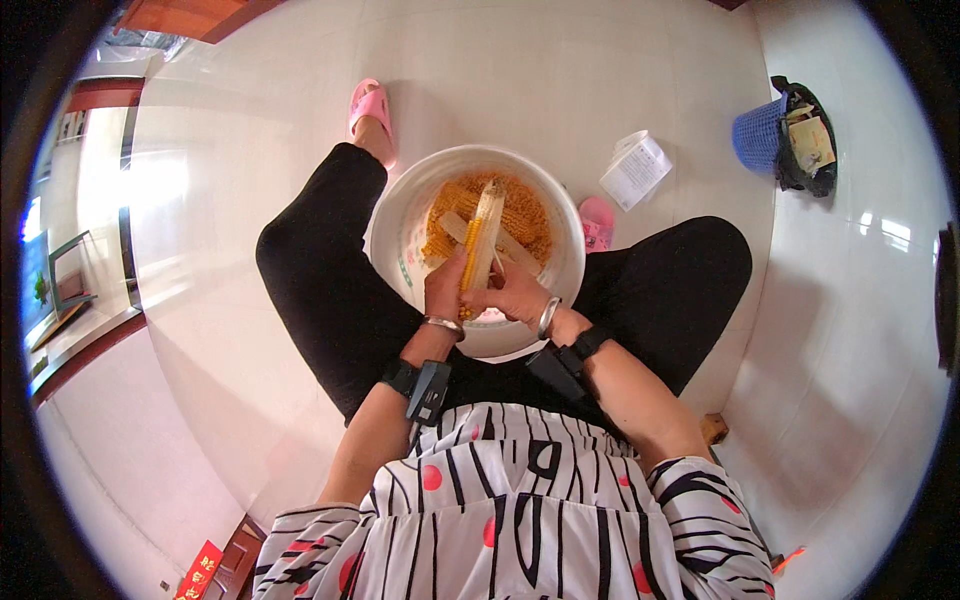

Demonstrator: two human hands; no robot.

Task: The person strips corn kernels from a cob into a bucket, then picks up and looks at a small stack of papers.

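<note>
Between my two hands is a corn cob [485, 229], mostly stripped pale, with rows of yellow kernels left along its left side. My left hand [446, 285] grips it from the left, low on the cob. From the right, my right hand [519, 294] is closed around its lower end, the thumb and fingers partly hidden. Below them, a large pale metal basin [390, 225] stands between my legs. Loose corn kernels [517, 196] and cobs with kernels [454, 201] fill its bottom. A bare cob [517, 251] lies across them, behind the held one.
A pink slipper [371, 112] is on my left foot; another pink slipper [596, 223] shows right of the basin. A white printed paper item [636, 171] lies on the tiled floor [480, 67]. A blue lined wastebasket [757, 137] stands by the right wall.
</note>
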